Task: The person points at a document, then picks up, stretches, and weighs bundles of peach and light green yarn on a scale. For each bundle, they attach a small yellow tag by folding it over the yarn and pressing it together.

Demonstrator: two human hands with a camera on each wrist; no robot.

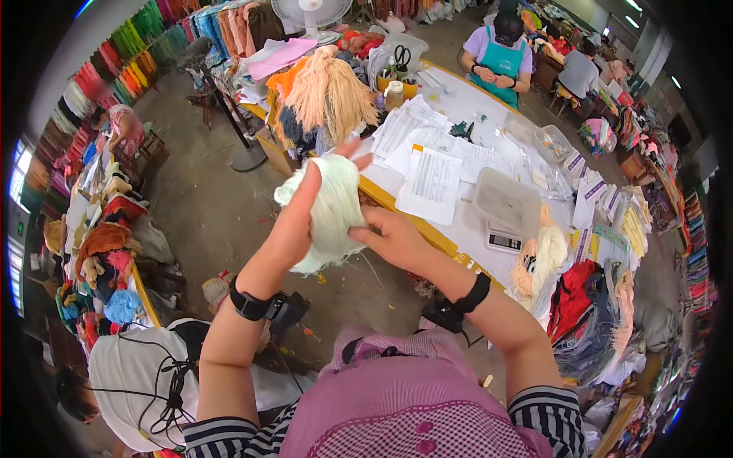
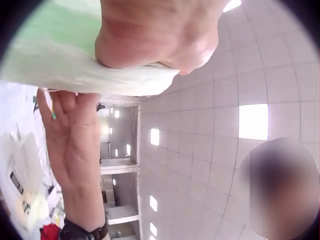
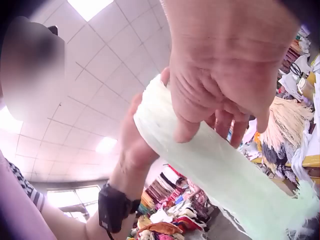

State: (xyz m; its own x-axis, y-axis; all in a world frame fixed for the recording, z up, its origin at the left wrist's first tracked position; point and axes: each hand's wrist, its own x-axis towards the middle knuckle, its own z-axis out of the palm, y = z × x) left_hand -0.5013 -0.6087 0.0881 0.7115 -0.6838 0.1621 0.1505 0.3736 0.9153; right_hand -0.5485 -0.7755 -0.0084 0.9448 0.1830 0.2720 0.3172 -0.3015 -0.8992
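Note:
A pale mint-green skein of fine yarn (image 1: 336, 210) is held up in front of the body, beside the table's near edge. The left hand (image 1: 296, 210) supports it between its thumb and fingers, with fingertips showing past its upper right side. At the skein's lower right edge, the right hand (image 1: 393, 238) pinches the strands. In the right wrist view, the right hand's thumb (image 3: 186, 131) lies on the skein (image 3: 210, 165), and the yarn's frayed end hangs at lower right. The left wrist view has the left hand (image 2: 160, 35) over the skein (image 2: 100, 77).
The white table (image 1: 450, 221) carries papers (image 1: 429, 183), a clear plastic tub (image 1: 508, 200) over a digital scale (image 1: 504, 241), and a pile of orange and peach yarn (image 1: 324, 99). A pedestal stand (image 1: 229, 126) is at left. A person in a white shirt (image 1: 141, 382) sits close at lower left.

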